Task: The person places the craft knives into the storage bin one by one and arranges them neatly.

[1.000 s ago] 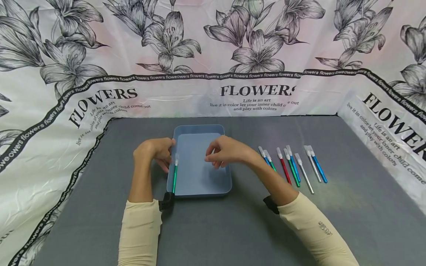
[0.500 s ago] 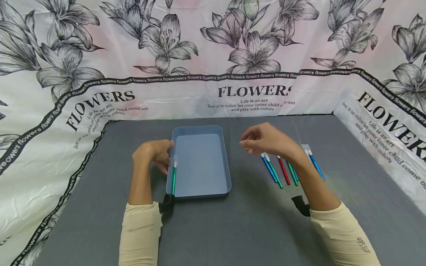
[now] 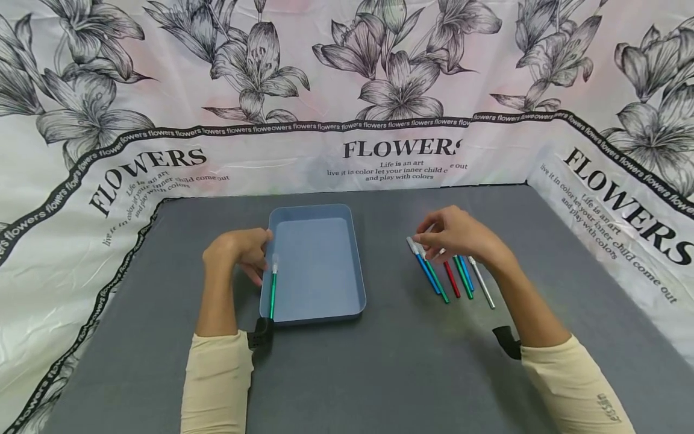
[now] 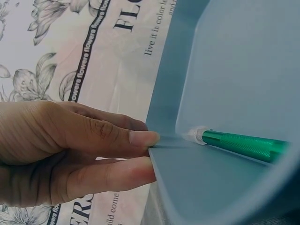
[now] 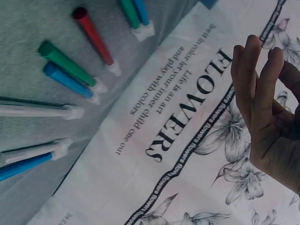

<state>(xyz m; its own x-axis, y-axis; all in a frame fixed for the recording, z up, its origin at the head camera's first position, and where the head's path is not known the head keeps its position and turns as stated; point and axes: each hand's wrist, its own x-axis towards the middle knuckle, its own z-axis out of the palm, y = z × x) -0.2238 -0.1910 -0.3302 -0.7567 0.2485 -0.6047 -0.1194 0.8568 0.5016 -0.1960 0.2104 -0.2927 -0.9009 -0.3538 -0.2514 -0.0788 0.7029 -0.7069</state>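
A shallow blue-grey tray (image 3: 320,259) lies on the table, left of centre. My left hand (image 3: 241,250) pinches its left wall; in the left wrist view the thumb (image 4: 143,138) is on the inner side of the rim, a finger on the outer. Inside the tray, along that wall, rests a slim green pen-shaped tool (image 4: 246,145) with a knurled metallic handle and a clear cap. My right hand (image 3: 458,232) hovers over the capped ends of a loose row of similar tools, its fingers loosely bent and holding nothing. It covers some of their caps.
The row holds blue (image 3: 428,274), green (image 3: 438,283), red (image 3: 452,280) and silver (image 3: 482,283) tools, right of the tray. More silver (image 5: 33,110) and blue (image 5: 26,165) ones show in the right wrist view. A flower-printed sheet (image 3: 396,150) borders the grey table.
My right hand has moved from over the tray to the right, above the row of tools. The left hand keeps its hold on the tray wall. The head view has shifted slightly.
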